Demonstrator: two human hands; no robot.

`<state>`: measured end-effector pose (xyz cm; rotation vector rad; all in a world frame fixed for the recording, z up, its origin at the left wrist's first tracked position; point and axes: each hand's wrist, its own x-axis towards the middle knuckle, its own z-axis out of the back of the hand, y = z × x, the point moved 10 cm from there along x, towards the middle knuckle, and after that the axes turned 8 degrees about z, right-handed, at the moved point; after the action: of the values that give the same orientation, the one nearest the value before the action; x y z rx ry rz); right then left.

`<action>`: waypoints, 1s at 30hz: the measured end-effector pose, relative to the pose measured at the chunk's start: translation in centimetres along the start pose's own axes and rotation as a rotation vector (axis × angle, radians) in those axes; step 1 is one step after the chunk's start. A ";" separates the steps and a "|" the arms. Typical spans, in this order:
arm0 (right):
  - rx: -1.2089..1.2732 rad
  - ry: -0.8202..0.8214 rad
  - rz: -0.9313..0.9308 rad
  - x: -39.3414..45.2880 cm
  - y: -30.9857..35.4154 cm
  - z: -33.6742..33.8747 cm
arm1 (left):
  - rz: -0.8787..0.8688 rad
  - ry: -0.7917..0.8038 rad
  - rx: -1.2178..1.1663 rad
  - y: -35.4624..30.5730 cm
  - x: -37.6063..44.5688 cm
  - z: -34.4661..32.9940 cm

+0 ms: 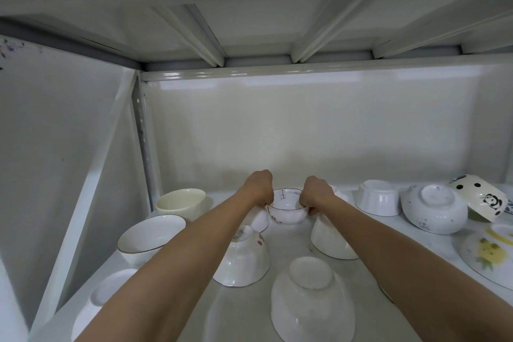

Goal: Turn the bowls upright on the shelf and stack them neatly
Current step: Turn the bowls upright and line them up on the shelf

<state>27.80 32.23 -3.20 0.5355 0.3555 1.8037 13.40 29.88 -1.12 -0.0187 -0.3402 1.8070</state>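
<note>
Head view shows the left hand (259,187) and right hand (315,193) each with a grip clamped on opposite rims of a red-patterned bowl (287,209), upright near the back of the shelf (294,241). The righting step looks done for this one; next it wants nesting with another upright bowl (151,236) at the left, while upturned bowls (312,300) wait nearby.

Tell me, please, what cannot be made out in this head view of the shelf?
- Fingertips of the left hand and right hand: curled behind the red-rimmed bowl.
- Writing inside that bowl: too small.
- Bowl behind the right hand: hidden by it.
- Fruit-patterned plate: cut off by the right edge.
</note>
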 end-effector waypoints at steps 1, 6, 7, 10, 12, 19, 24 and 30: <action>-0.013 0.003 0.010 0.1 0.1 0.0 | -0.011 -0.004 0.009 0.0 0.1 0.0; -0.143 -0.026 0.060 0.0 1.1 1.0 | -0.008 0.051 -0.050 0.4 0.0 0.4; -0.174 -0.055 0.079 0.0 1.5 1.4 | -0.003 0.056 -0.100 0.7 0.1 0.6; -0.227 -0.149 0.142 0.5 3.2 2.1 | 0.023 0.024 -0.223 2.5 0.2 2.6; -0.187 -0.149 0.229 1.1 4.9 1.5 | 0.063 -0.037 -0.191 4.5 0.3 4.3; -0.209 0.155 0.407 2.1 11.3 -5.2 | 0.284 0.155 -0.137 10.8 -2.1 2.7; -0.377 0.223 0.399 1.9 13.0 -7.8 | 0.465 0.325 -0.328 13.3 -3.7 -0.9; -0.501 0.226 0.343 1.5 12.2 -8.0 | 0.506 0.435 -0.554 13.2 -4.5 -3.4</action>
<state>13.30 30.31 -3.64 0.0373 -0.0493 2.1950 2.73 23.46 -8.24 -0.9434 -0.5434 2.0782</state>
